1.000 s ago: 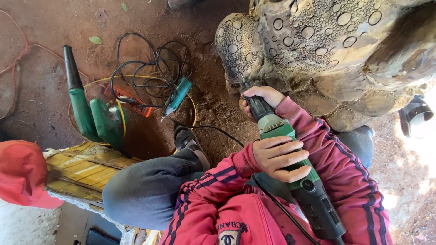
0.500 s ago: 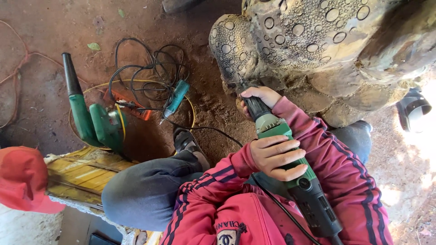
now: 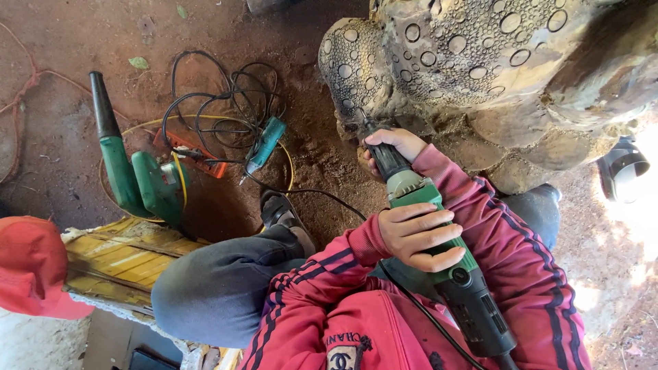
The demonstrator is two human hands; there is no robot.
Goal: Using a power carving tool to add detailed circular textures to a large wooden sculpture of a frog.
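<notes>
left hand [image 3: 418, 236] wraps the grinder's [image 3: 439, 274] green body, fingers curled shut. right hand [image 3: 394, 147] grips its black neck, tip against the carved wood [image 3: 480, 62] at 12 o'clock. blower [image 3: 137, 178] and cables [image 3: 219, 103] lie at 9 o'clock.

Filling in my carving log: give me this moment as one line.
left hand grips green grinder body | right hand near its nose | tip at carved wood sculpture | green blower on ground
</notes>
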